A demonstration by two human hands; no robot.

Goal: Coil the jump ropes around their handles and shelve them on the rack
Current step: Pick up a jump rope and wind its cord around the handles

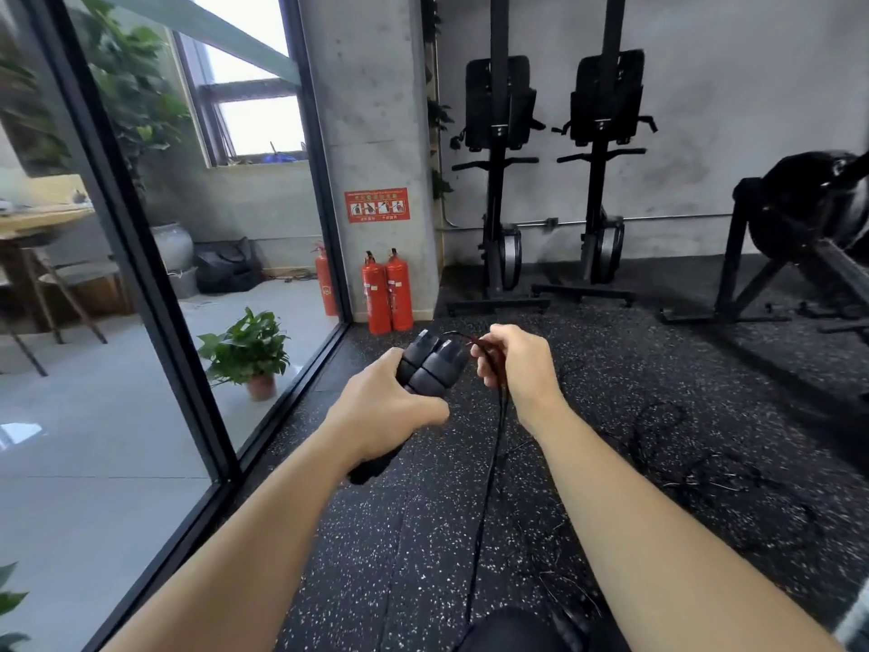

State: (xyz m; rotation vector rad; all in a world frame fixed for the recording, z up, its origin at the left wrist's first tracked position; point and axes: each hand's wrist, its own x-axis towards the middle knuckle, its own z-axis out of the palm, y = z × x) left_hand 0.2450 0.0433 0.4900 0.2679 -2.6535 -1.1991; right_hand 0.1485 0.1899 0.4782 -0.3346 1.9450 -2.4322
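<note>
One potted plant [247, 350] is standing at the left behind the glass wall [94, 440], and two red fire extinguishers [388, 291] are standing at the foot of the concrete pillar [371, 110]. Toward the middle, the left grip [390, 407] is clamping around two black handles [435, 364], side by side above the speckled floor [376, 557], capped ends pointing up and away. Just right of them, the right grip [517, 364] is pinching the thin dark rope [493, 444] near the handle tops, and the rope is hanging down toward the bottom edge. Farther right, loose rope [677, 440] is lying tangled on the floor, and two upright black machines [501, 181] are standing against the back wall.
</note>
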